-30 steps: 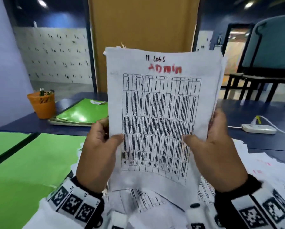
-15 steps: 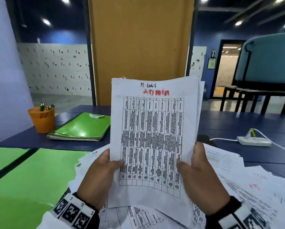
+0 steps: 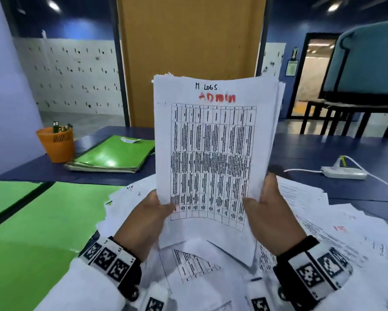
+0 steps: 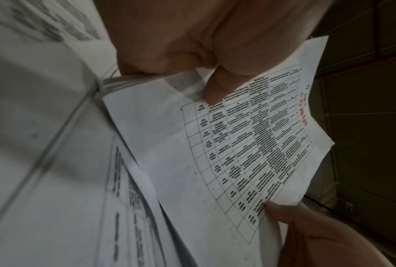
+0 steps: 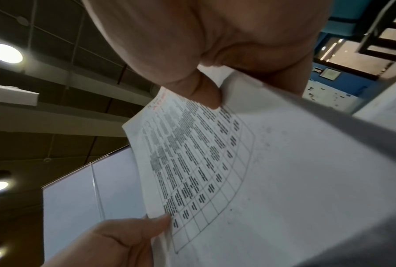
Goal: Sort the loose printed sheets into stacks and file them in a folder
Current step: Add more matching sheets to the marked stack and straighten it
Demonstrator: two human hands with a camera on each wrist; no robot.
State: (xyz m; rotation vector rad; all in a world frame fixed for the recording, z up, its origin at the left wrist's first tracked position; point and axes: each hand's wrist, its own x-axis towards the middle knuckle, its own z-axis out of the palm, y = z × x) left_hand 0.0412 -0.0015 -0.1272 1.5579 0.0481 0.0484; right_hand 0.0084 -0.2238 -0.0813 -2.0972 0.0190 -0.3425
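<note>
I hold a stack of printed sheets (image 3: 213, 153) upright in front of me, its top page a table headed "M LOGS" and a red "ADMIN". My left hand (image 3: 148, 218) grips its lower left edge, thumb on the front (image 4: 213, 90). My right hand (image 3: 269, 212) grips the lower right edge, thumb on the page (image 5: 206, 94). The stack's bottom edge stands on a spread of loose printed sheets (image 3: 336, 223) on the table. An open green folder (image 3: 42, 223) lies flat at my left. The fingers behind the stack are hidden.
A pile of closed green folders (image 3: 114, 156) sits at the back left beside an orange pen cup (image 3: 57, 142). A white power strip (image 3: 343, 172) with a cable lies on the blue table (image 3: 336, 151) at the right. A wooden panel stands behind.
The stack has dropped lower and away from my face, its bottom edge now down on the loose sheets. Both hands kept their grip on its lower edges.
</note>
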